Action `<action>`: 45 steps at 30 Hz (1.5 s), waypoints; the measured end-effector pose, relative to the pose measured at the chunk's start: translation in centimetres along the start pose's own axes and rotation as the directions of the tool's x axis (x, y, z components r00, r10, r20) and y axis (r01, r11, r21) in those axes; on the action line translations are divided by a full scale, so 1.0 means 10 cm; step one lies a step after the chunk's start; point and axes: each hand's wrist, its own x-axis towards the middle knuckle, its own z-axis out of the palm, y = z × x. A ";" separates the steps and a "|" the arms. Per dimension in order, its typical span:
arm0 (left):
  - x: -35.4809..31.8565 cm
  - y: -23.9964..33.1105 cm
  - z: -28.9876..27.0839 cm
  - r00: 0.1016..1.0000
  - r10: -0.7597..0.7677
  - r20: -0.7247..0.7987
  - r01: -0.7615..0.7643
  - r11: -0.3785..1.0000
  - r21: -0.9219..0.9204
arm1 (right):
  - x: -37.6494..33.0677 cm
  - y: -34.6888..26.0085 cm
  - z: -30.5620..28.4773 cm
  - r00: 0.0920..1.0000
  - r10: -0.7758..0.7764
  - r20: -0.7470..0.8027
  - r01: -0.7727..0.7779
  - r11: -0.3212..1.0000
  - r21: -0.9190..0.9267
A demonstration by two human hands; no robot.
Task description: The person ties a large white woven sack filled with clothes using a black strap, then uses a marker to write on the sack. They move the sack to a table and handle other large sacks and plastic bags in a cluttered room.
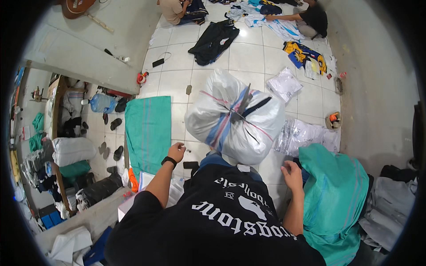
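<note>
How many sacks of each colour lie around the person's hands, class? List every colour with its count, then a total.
White woven sack, tied at the top, between the left hand and the right hand: 1
Teal sack, filled, beside the right hand: 1
Teal sack lying flat: 1
Total: 3

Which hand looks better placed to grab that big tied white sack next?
Probably the right hand: it hangs close beside the white sack's lower edge. The left hand is curled and farther off, near the green cloth.
</note>
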 end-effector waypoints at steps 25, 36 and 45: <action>0.39 -1.95 -0.56 0.950 -0.309 -0.039 0.298 0.939 -0.174 | 1.47 -2.45 0.61 0.746 -0.246 -0.619 0.449 0.872 0.195; 1.38 -2.99 -3.68 0.923 -0.225 -0.311 0.197 0.973 -0.118 | 2.36 -5.10 3.25 0.825 -0.551 0.123 0.525 0.829 0.190; 2.45 -1.70 -6.93 0.487 0.400 -0.777 -0.251 0.916 0.314 | 3.34 -6.31 5.02 0.627 -0.461 0.629 0.556 0.829 0.053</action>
